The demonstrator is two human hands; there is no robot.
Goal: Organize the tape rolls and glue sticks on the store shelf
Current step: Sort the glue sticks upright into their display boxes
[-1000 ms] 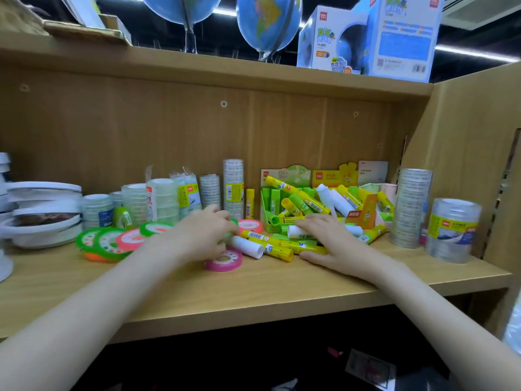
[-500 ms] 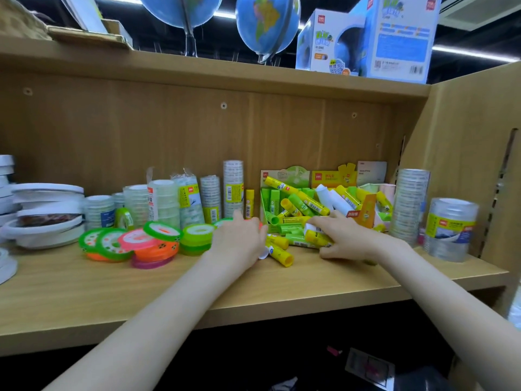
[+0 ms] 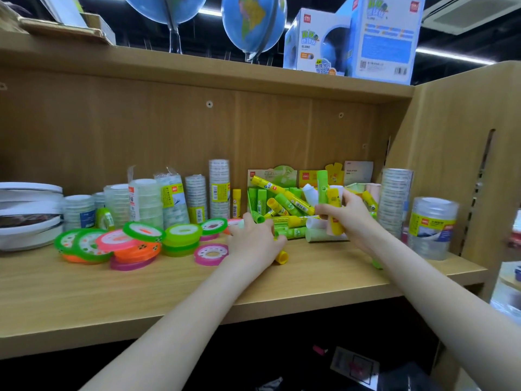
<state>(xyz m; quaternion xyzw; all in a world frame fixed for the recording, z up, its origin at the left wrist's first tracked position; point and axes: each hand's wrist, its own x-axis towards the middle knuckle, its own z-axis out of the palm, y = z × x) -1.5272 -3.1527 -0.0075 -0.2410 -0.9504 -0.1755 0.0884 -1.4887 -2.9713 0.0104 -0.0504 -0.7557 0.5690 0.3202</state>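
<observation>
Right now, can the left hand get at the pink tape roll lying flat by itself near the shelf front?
Probably yes. The pink tape roll lies just beside the left hand, nothing between them, but that hand already seems to grip a yellow glue stick.

The flat tape rolls [image 3: 127, 244] lie in a pile on the shelf [image 3: 197, 289], left of the glue sticks [image 3: 284, 206]. Tall tape stacks [image 3: 219, 189] stand behind them. More stacks [image 3: 394, 201] stand to the right. Globes [image 3: 253, 21] sit on the shelf above.
</observation>
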